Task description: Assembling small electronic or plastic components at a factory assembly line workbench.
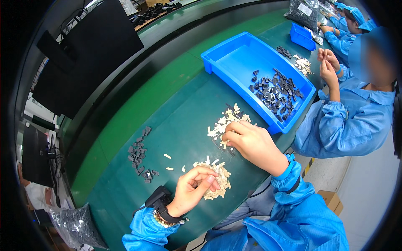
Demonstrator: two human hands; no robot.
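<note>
My left hand (193,189) is closed, thumb against curled fingers, over a heap of small cream-coloured strips (224,184). Whatever it may hold is too small or hidden to name. To the right and farther off, my right hand (257,146) reaches down with bent fingers pressed together at the edge of a second pile of pale strips (222,125), which has thin black pieces mixed in. Its fingertips are partly hidden, and I cannot make out what is between them. Small black plastic parts (137,154) lie in a loose group left of both hands.
A blue tray (228,79) holding many black parts stands beyond my right hand. Several loose strips (168,169) lie on the green tabletop (176,108). At right, a co-worker in blue (351,121) sits near a smaller blue bin (302,37). A plastic bag (79,226) lies at lower left.
</note>
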